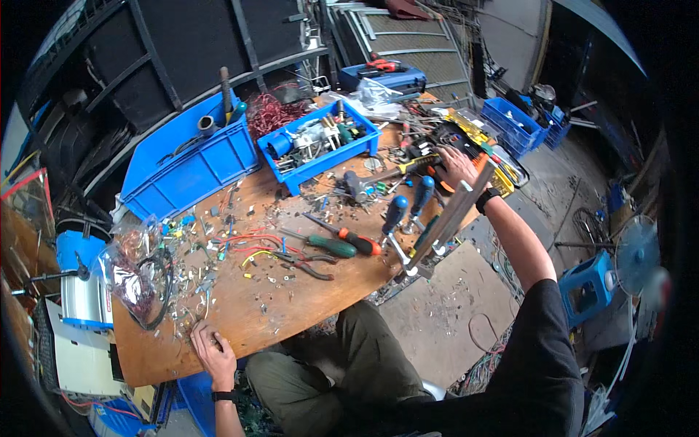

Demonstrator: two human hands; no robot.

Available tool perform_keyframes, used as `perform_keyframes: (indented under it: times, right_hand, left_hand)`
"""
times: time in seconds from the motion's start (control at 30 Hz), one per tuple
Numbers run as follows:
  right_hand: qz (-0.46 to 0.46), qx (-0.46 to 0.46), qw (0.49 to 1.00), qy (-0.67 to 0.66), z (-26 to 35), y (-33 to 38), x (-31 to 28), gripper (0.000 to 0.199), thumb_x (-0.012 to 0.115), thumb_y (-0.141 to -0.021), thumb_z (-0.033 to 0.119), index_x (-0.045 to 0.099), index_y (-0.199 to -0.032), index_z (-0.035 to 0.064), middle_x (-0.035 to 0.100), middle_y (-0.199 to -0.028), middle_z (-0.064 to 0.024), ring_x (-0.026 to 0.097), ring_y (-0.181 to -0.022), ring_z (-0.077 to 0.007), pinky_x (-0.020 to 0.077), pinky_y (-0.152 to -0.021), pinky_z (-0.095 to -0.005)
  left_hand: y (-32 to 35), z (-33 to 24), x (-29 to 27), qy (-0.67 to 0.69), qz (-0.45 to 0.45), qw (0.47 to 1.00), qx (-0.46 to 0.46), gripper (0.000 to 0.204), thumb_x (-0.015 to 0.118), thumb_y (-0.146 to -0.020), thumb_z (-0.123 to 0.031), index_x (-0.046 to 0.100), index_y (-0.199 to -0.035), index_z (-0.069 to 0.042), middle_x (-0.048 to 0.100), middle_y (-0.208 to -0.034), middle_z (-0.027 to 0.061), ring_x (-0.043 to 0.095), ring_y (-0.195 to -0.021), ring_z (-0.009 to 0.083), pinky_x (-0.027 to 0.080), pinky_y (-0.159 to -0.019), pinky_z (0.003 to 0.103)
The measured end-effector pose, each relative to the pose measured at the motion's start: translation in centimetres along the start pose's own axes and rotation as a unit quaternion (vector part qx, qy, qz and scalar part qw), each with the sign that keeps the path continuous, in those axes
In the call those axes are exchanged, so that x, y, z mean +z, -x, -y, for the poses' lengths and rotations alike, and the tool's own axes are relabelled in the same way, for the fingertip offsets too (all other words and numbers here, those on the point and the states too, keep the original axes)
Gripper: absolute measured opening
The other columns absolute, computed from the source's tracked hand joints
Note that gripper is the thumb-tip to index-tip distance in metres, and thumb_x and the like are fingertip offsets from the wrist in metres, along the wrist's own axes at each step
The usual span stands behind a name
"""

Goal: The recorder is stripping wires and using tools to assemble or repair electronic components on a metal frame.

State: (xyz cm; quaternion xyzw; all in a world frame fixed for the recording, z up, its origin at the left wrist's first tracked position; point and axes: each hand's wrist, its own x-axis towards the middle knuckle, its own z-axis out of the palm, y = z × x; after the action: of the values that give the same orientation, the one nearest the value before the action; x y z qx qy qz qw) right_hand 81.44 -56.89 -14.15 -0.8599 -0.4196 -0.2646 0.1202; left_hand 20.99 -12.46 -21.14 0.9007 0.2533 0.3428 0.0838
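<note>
Wooden workbench [291, 302] fills mid-frame, strewn with small scrap. Left hand [212, 351], lower left, rests at the bench's near edge, half-open, fingers loosely bent, no grip visible; seems a simple support while the other arm stretches. Right hand [457, 169], right of upper centre, palm down, fingers bent at the butt of the hammer [355, 187]; whether it grips the handle or only lies against it, cannot tell. Hammer lies on its side, head toward frame centre, handle rising rightward, likely laid so the butt meets that hand. Green-handled screwdriver [331, 245], orange-and-black screwdriver [360, 242] and pliers [315, 270] lie mid-frame, probably for quick pick-up. Blue tray [331, 162] of metal parts and larger blue bin [193, 175] stand along the far side, perhaps keeping the near surface workable.
</note>
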Motion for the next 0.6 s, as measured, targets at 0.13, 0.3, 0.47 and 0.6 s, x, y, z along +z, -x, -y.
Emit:
perform_keyframes:
  times: [0.13, 0.3, 0.47, 0.6]
  right_hand:
    - [0.119, 0.009, 0.993, 0.013, -0.6, -2.0, 0.9, 0.053, 0.075, -0.091, 0.032, 0.062, -0.135, 0.005, 0.067, -0.131, -0.0187, 0.061, -0.129, -0.0373, 0.0479, -0.112, -0.0473]
    - [0.197, 0.024, 0.98, -0.002, -0.8, -3.5, 0.3, 0.058, 0.075, -0.09, 0.032, 0.061, -0.138, 0.0019, 0.066, -0.132, -0.022, 0.061, -0.128, -0.0394, 0.0487, -0.112, -0.0472]
    - [0.188, 0.0, 0.982, -0.011, -2.0, -3.4, 0.7, 0.058, 0.078, -0.087, 0.025, 0.061, -0.138, 0.0023, 0.066, -0.132, -0.0204, 0.062, -0.126, -0.0387, 0.051, -0.11, -0.0465]
    - [0.166, -0.08, 0.983, 0.012, -2.3, -3.9, 0.9, 0.046, 0.076, -0.084, 0.014, 0.065, -0.127, 0.0048, 0.067, -0.117, -0.0182, 0.065, -0.116, -0.0388, 0.0533, -0.102, -0.048]
  left_hand:
    - [-0.1, -0.4, -0.2, -0.008, -0.017, 1.0, -0.002, 0.015, 0.058, -0.093, -0.003, 0.059, -0.107, 0.004, 0.062, -0.125, 0.0229, 0.056, -0.122, 0.0452, 0.041, -0.112, 0.056]
    - [-0.3, -1.0, -0.6, -0.018, -0.008, 1.0, -0.008, 0.015, 0.058, -0.094, -0.003, 0.059, -0.107, 0.004, 0.061, -0.126, 0.0228, 0.056, -0.123, 0.0449, 0.042, -0.112, 0.055]
    - [-0.4, -1.0, -0.7, -0.016, -0.002, 1.0, -0.009, 0.015, 0.057, -0.093, -0.002, 0.06, -0.107, 0.005, 0.062, -0.126, 0.0227, 0.055, -0.124, 0.0448, 0.042, -0.112, 0.055]
    - [-0.2, -0.5, -0.4, -0.021, -0.011, 1.0, -0.005, 0.014, 0.057, -0.093, -0.002, 0.059, -0.106, 0.004, 0.062, -0.126, 0.0224, 0.056, -0.124, 0.0442, 0.042, -0.112, 0.055]
